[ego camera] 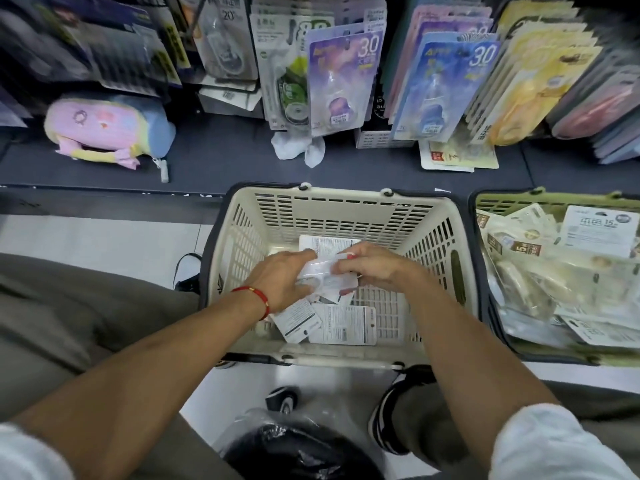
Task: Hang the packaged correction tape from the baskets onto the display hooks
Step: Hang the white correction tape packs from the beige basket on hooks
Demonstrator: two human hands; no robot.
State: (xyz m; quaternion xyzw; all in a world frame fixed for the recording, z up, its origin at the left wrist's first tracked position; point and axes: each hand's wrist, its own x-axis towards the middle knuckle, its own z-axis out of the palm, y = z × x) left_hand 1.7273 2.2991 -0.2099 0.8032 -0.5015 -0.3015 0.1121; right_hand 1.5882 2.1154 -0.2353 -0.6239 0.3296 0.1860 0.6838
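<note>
Display hooks (pixel 346 64) sit up and ahead of us, past the dark shelf (pixel 221 157), packs already hanging there. Cream basket (pixel 346 206) on the floor between our knees; green basket (pixel 502 202) to its right is fuller. Left hand (pixel 280 278) and right hand (pixel 374 268) both pinch one correction tape pack (pixel 325 271), long axis roughly left-right, low in the cream basket. Few loose packs (pixel 343 323) below. Lift is up and forward.

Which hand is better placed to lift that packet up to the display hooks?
Probably the right hand: it pinches the packet's far upper edge, while the left hand only steadies it inside the cream basket.
</note>
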